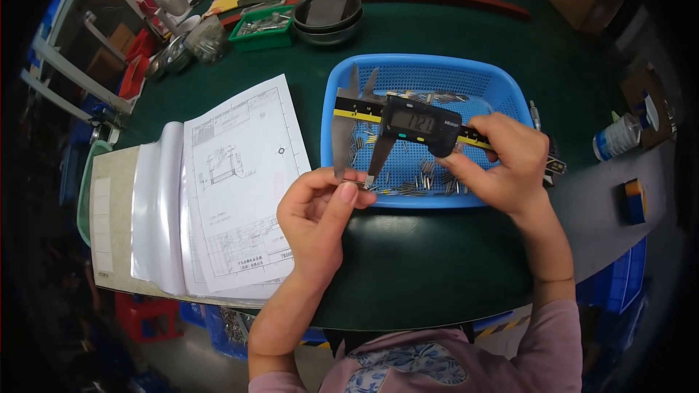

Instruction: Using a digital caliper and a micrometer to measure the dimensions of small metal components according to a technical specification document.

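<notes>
A right hand [502,164] grips a black digital caliper with a yellow scale [408,125], its beam running nine to three o'clock, jaws pointing toward six. The left hand [320,215], nearer the jaw tips, pinches a small metal pin [358,183] there, over a blue plastic mesh basket [502,84] of similar pins.

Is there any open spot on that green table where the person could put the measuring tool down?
Bare green mat lies in front of the blue basket, between the drawing binder and the tape roll. Another strip runs between the basket and the black bowls. The far left, around the green tray, is crowded.
</notes>
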